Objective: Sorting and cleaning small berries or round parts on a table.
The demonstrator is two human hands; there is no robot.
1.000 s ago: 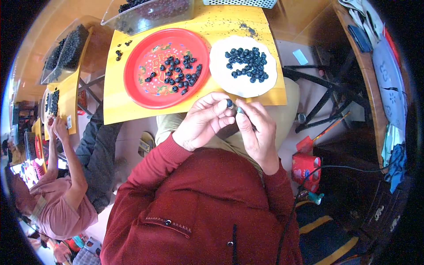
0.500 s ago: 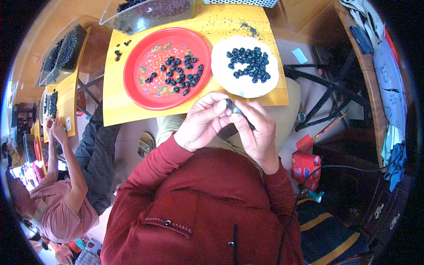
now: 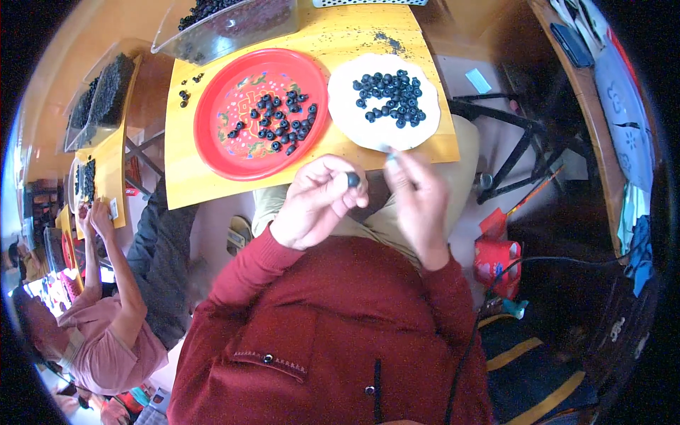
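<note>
My left hand (image 3: 313,202) pinches a small, dark blue-black round ball (image 3: 352,180), bead-like or berry-like, between thumb and fingers above my lap. Apart from it, my right hand (image 3: 423,212) hangs just below the white scalloped plate (image 3: 346,122), blurred by motion. Its fingers look closed, with a bluish-green spot at the thumb tip; what they hold I cannot make out. Several similar dark balls (image 3: 397,98) lie on the white plate. To its left, the red round tray (image 3: 203,134), with a printed pattern, carries more dark balls (image 3: 280,126) toward its right side.
A clear plastic bin (image 3: 244,32) of dark balls stands at the table's far left. Dark crumbs (image 3: 388,44) are scattered behind the white plate. At the left, another person (image 3: 106,312) works at a second table. A black cable (image 3: 559,261) runs across the right side.
My hands have come apart from where they met over the ball. The right has shifted slightly up and right; the left still holds the ball. The view has shifted slightly.
</note>
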